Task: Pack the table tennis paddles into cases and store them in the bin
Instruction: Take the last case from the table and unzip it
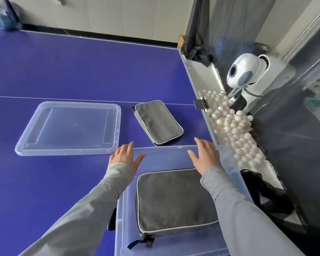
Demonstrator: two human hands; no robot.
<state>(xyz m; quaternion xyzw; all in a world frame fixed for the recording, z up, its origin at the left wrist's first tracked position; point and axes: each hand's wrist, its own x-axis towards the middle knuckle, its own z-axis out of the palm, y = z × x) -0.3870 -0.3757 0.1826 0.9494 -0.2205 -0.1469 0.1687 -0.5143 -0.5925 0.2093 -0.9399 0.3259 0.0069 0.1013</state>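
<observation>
A clear plastic bin (166, 150) stands on the blue table in front of me. Inside it lies a grey zipped paddle case (174, 202) with white piping. A second grey case (158, 121) rests flat on the table just beyond the bin's far rim. My left hand (125, 157) hovers over the bin's far left corner, fingers spread and empty. My right hand (204, 156) is above the bin's far right side, also spread and holding nothing. No bare paddle shows.
The bin's clear lid (70, 128) lies flat on the table (81, 71) to the left. Along the table's right edge a trough holds several white balls (236, 130), and a white ball machine (246, 72) stands behind it. Dark netting (266, 196) hangs beside the bin.
</observation>
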